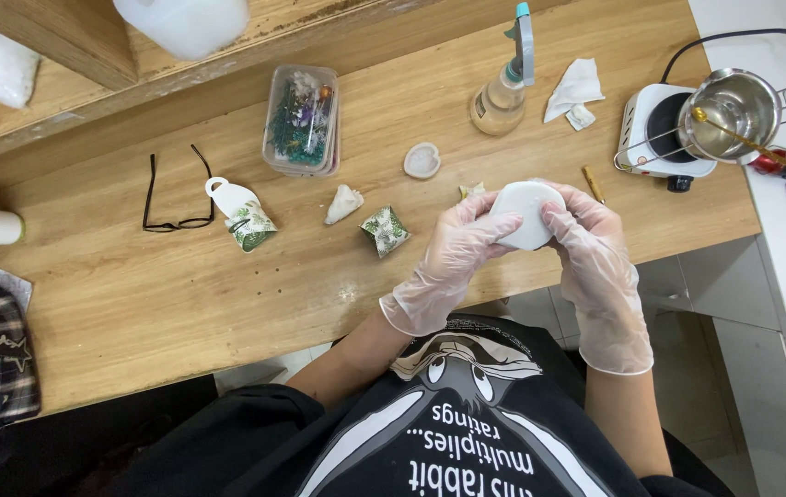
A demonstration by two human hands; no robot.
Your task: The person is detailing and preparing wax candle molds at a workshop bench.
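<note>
Wooden worktop (135, 294): black-framed glasses (175, 189) far left, then a clear plastic box of dried flowers (302, 120), a small white heart-shaped mould (421, 160), a spray bottle (503, 92). Gloved left hand (453, 258) and gloved right hand (591, 244) both curl fingers tight around a white rounded mould (526, 212) over the table's front edge. Steel pot on white hotplate (733, 115) far right.

Wooden table (181, 294) with eyeglasses (175, 189)

wooden worktable (181, 304), pale tiled floor (733, 368)
</note>
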